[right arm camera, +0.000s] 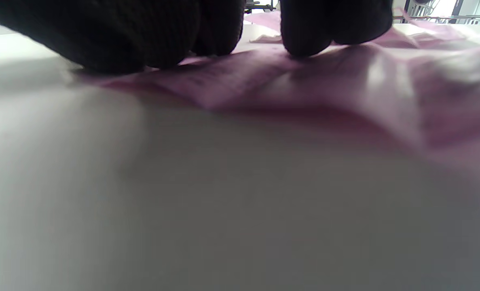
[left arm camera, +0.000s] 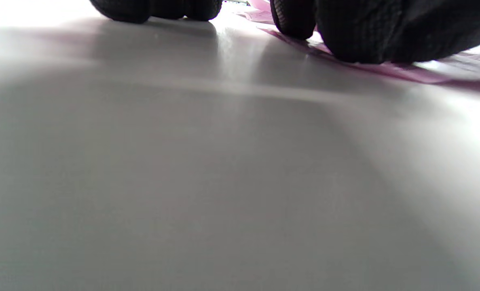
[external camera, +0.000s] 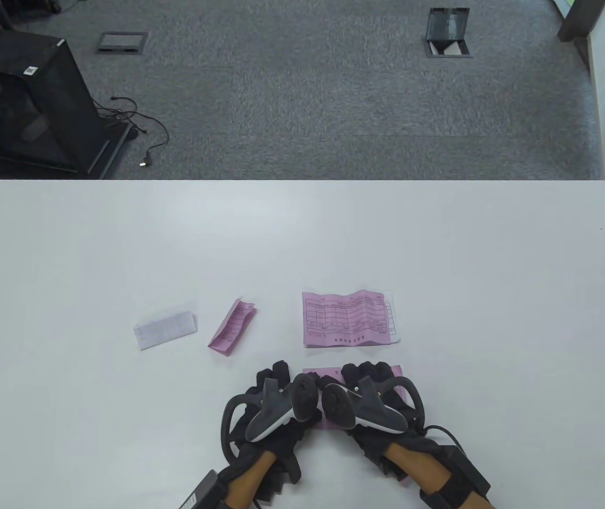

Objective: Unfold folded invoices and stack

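A pink invoice point(external camera: 317, 373) lies near the table's front edge, mostly hidden under both hands. My left hand point(external camera: 281, 384) rests beside and on its left end; its fingertips point(left arm camera: 292, 20) touch the pink sheet point(left arm camera: 385, 70). My right hand point(external camera: 368, 379) presses on the sheet; its fingertips point(right arm camera: 304, 32) lie flat on the rumpled pink paper point(right arm camera: 304, 85). An unfolded pink invoice point(external camera: 345, 318) lies on a white one point(external camera: 394, 318) just beyond the hands. A folded pink invoice point(external camera: 232, 326) and a folded white invoice point(external camera: 165, 331) lie to the left.
The white table point(external camera: 122, 254) stretches wide around the papers. Beyond its far edge is grey carpet with a black cabinet point(external camera: 21, 101) at the left and floor boxes.
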